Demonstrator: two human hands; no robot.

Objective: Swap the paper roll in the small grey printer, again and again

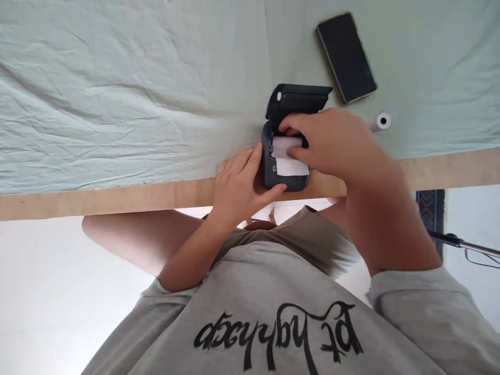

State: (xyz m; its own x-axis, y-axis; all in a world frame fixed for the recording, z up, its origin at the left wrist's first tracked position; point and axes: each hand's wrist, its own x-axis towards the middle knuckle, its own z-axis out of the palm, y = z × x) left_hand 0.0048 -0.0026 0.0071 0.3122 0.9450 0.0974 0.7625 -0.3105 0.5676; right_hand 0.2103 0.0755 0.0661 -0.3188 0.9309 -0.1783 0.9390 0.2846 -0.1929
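Observation:
A small dark portable receipt printer (289, 183) sits at the table's front edge with its lid (299, 100) raised. Inside it is a white paper roll (284, 144), whose loose end hangs over the front of the compartment. My left hand (240, 179) steadies the printer, fingers along its left side and thumb across the near corner. Reaching in from the right, my right hand (332, 138) has its thumb and fingers closed about the paper roll. The fingers and the lid hide part of the compartment.
A phone (347, 57) with a dark screen lies beyond the printer to the right. Close to my right wrist is another white paper roll (384, 121). A wrinkled pale green cloth (156, 104) covers the table up to its wooden edge (156, 194).

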